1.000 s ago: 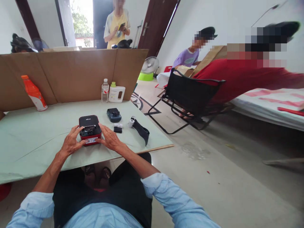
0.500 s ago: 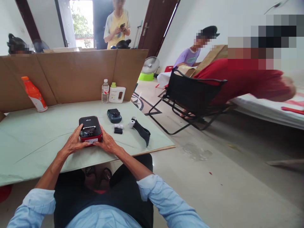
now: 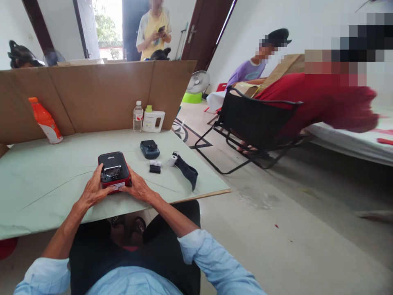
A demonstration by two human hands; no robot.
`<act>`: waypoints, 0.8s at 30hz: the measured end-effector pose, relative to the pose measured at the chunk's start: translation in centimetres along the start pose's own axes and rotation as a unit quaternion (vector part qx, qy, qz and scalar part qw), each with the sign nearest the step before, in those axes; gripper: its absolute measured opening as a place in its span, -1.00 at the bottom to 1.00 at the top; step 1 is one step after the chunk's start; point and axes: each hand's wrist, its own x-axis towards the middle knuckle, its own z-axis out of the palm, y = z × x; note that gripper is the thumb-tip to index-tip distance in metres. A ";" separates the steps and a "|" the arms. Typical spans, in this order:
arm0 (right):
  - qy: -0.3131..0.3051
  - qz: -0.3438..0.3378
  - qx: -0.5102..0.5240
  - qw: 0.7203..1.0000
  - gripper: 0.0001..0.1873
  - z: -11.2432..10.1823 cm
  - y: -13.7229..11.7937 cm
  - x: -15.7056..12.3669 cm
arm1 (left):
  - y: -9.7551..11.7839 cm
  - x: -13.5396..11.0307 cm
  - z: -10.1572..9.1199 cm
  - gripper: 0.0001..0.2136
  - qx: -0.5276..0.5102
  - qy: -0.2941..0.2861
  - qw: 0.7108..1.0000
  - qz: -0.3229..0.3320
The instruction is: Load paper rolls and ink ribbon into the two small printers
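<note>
A small red and black box-shaped device rests on the pale green table, tilted toward me. My left hand grips its left side and my right hand grips its right side, fingers curled against it. Just right of the device lie a dark blue device, a small black and white piece, a white paper roll and a black strap.
A cardboard screen stands along the table's far side, with an orange bottle, a water bottle and a white jug before it. A black folding chair and several people are to the right and behind.
Both hands closed in from the device's sides to grip it and tilted it slightly. The person in red at right shifted.
</note>
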 end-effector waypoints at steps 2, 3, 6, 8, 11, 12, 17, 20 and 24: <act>-0.004 0.009 0.006 1.000 0.20 0.2 0.2 -0.2 | 0.0 -0.1 0.0 0.01 -0.001 -0.004 1.000 0.001; -0.003 0.013 0.008 1.000 0.21 0.3 0.4 -0.3 | -0.1 -0.2 -0.1 0.02 0.000 -0.005 1.000 0.004; 0.005 0.021 0.004 1.000 0.22 0.6 0.6 -0.8 | -0.2 -0.1 -0.6 0.04 0.017 -0.007 1.000 0.008; 0.012 0.022 -0.006 1.000 0.20 0.9 0.7 -1.1 | -0.2 -0.1 -1.1 0.02 0.035 -0.010 0.999 0.008; 0.020 0.016 -0.024 0.999 0.15 1.2 0.8 -1.6 | -0.3 -0.2 -1.8 -0.03 0.062 -0.016 0.998 0.006; 0.022 0.014 -0.030 0.999 0.14 1.3 0.8 -1.6 | -0.3 -0.2 -2.0 -0.05 0.072 -0.017 0.997 0.005; 0.030 0.018 -0.052 0.998 0.13 1.6 0.8 -1.8 | -0.1 -0.2 -2.5 -0.10 0.104 -0.006 0.995 0.007; 0.032 0.022 -0.052 0.998 0.14 1.6 0.7 -1.8 | 0.0 0.2 -2.7 -0.10 0.090 -0.017 0.996 0.011; 0.034 0.023 -0.060 0.997 0.13 1.7 0.8 -1.9 | -0.1 0.8 -3.0 -0.11 0.068 -0.045 0.996 0.022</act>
